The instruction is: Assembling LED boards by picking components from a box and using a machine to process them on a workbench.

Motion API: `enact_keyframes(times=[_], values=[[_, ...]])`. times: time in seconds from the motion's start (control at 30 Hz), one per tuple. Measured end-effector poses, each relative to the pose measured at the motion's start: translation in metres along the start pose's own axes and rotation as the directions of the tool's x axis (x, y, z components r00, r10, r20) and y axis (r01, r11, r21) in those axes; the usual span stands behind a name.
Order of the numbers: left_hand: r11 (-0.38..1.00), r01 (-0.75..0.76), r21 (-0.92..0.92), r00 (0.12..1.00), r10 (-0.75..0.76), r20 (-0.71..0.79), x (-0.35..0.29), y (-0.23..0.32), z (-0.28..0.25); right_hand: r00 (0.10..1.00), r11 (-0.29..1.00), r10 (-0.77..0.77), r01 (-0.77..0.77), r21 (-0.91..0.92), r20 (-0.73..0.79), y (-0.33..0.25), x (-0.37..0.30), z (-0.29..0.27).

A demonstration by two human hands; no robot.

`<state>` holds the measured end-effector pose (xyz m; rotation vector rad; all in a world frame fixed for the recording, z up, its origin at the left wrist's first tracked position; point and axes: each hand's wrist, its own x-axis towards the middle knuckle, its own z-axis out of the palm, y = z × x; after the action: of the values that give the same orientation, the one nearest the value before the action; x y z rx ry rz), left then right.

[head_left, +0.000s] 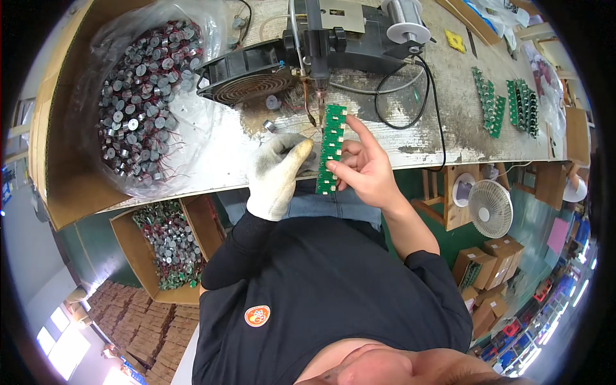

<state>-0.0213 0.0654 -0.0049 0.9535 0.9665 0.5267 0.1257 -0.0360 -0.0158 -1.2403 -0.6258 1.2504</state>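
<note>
My right hand (367, 168), bare, grips a long narrow green circuit board strip (331, 144) between thumb and fingers, its index finger stretched along the far end. The strip stands nearly lengthwise, with small pale parts along it, and its far end is just under the tip of a soldering machine (319, 70). My left hand (280, 172), in a white glove with a yellowed thumb, is closed in a pinch close to the strip's left edge; what it holds is hidden. Thin wires show near its fingertips. A small silver motor (269, 126) lies beyond the left hand.
A round-grilled black fan (253, 83) stands beside the soldering machine, with a solder wire spool (407, 22) at right. Left is a carton (77, 122) with a plastic bag of motors (144, 102). More board strips (523, 108) lie far right. A black cable (440, 122) crosses the table's edge.
</note>
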Motion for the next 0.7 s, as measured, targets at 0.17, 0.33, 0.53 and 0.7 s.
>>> enact_keyframes(times=[0.17,0.33,0.53,0.7], values=[[1.0,0.014,-0.024,1.0,-0.014,0.021,0.005,-0.006,-0.001,1.0,1.0,0.005,-0.005,-0.004,0.025,0.001,-0.001,0.001],[0.997,0.053,-0.054,0.998,-0.05,0.043,0.005,-0.004,-0.002,1.0,1.0,-0.022,0.022,0.003,0.007,0.002,0.001,0.002],[0.977,0.114,-0.182,0.993,-0.107,0.049,0.005,0.005,0.004,0.999,0.999,-0.046,0.047,0.028,-0.017,0.004,0.003,0.003],[0.97,0.086,-0.229,0.996,-0.078,0.043,0.007,0.004,0.002,0.998,0.997,-0.067,0.067,0.029,-0.006,0.003,0.004,0.004]])
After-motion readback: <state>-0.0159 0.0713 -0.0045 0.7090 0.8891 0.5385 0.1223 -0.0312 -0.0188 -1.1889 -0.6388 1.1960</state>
